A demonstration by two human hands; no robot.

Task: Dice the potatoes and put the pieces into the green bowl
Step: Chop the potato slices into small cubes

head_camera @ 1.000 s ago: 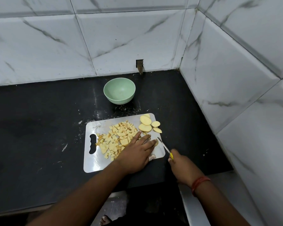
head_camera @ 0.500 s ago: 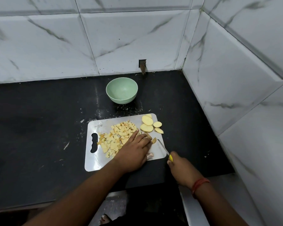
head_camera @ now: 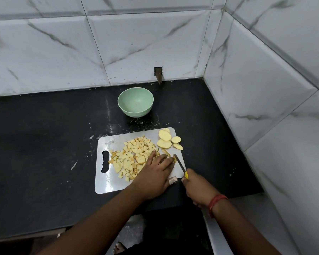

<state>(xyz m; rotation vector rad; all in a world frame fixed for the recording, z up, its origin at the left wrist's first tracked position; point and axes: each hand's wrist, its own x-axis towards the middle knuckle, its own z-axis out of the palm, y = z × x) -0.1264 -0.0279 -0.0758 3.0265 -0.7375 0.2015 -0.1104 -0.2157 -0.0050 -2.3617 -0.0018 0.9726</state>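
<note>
A steel cutting board (head_camera: 107, 183) lies on the black counter. On it sits a heap of diced potato (head_camera: 133, 155), and several potato slices (head_camera: 165, 139) lie at its far right corner. My left hand (head_camera: 155, 173) presses down on potato strips (head_camera: 167, 153) at the board's right side, fingers curved over them. My right hand (head_camera: 196, 188) grips a knife (head_camera: 180, 165) with a yellow handle, its blade just right of my left fingertips. The green bowl (head_camera: 135, 102) stands empty behind the board.
White marble-tiled walls close the counter at the back and right. A small hole with a brown fitting (head_camera: 158, 75) sits in the back wall behind the bowl. The counter's front edge runs under my forearms. White crumbs dot the black surface (head_camera: 44, 144).
The hands stay in nearly the same place on the board. The knife blade has shifted slightly beside my left fingers; a potato strip now shows beyond the fingertips.
</note>
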